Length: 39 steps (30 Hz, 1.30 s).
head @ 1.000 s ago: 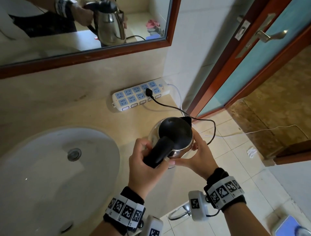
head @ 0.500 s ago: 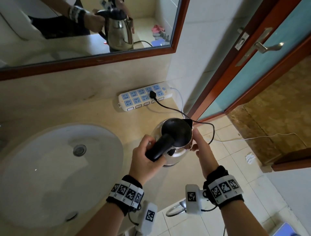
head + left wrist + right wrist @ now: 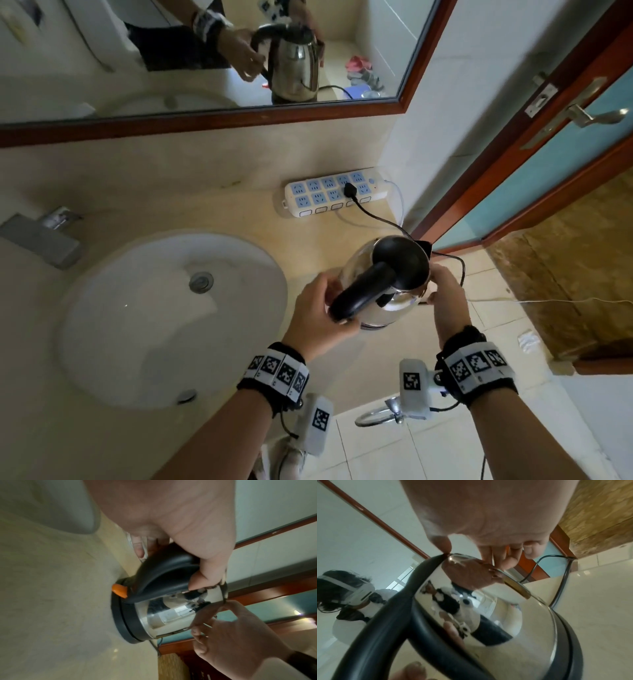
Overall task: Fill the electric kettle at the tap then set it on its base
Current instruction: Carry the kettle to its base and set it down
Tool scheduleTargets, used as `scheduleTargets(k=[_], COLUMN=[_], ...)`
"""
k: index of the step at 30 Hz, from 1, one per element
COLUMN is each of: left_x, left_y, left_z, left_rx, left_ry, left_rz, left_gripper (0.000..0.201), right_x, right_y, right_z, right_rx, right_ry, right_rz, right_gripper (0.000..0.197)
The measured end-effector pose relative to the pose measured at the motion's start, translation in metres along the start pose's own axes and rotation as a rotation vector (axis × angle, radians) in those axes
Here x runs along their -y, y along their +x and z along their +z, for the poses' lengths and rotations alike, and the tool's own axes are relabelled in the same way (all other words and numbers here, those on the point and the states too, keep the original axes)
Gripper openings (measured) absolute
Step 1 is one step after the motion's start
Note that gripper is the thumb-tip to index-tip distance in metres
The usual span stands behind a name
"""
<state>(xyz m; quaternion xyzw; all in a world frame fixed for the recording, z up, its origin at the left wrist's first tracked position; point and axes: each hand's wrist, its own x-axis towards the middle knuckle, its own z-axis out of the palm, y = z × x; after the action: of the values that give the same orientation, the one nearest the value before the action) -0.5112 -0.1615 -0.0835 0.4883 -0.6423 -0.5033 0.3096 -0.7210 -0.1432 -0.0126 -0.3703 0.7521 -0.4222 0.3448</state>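
The steel kettle with a black lid stands on its black base on the counter, right of the sink. My left hand grips the black handle, fingers wrapped round it. My right hand is at the kettle's right side, thumb and curled fingers pinching the lid's rim. An orange switch shows at the foot of the handle. The tap is at the far left behind the basin.
A white power strip lies against the back wall with the kettle's black cord plugged in. A mirror hangs above. The counter edge and a tiled floor lie right of the kettle, by a door.
My right hand's fingers, straight against the kettle's side half a second ago, have curled onto the lid's rim. The left hand keeps its grip on the handle. The kettle has stayed in place.
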Motion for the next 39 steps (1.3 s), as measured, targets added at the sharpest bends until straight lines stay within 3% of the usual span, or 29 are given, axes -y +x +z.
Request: scheduleTargets(k=[4, 9, 17, 29, 39], left_x=[0.022, 0.037, 0.022, 0.016, 0.029], left_y=[-0.014, -0.026, -0.03, -0.041, -0.042], left_z=[-0.013, -0.02, -0.02, 0.0, 0.008], left_rx=[0.154, 0.145, 0.372, 0.418, 0.459], left_ry=[0.271, 0.365, 0.865, 1.294, 1.27], left_rz=[-0.166, -0.288, -0.138, 0.034, -0.136], left_gripper=[0.062, 0.047, 0.072, 0.099, 0.103], right_x=[-0.028, -0.06, -0.065, -0.06, -0.061], right_y=[-0.018, -0.055, -0.097, -0.107, -0.113], right_z=[0.01, 0.03, 0.054, 0.056, 0.043], right_rx=[-0.223, -0.205, 0.0, 0.076, 0.113], right_ry=[-0.058, -0.159, -0.386, -0.484, -0.504], right_rz=[0.145, 0.285, 0.309, 0.294, 0.264], right_gripper=[0.041, 0.035, 0.038, 0.035, 0.035])
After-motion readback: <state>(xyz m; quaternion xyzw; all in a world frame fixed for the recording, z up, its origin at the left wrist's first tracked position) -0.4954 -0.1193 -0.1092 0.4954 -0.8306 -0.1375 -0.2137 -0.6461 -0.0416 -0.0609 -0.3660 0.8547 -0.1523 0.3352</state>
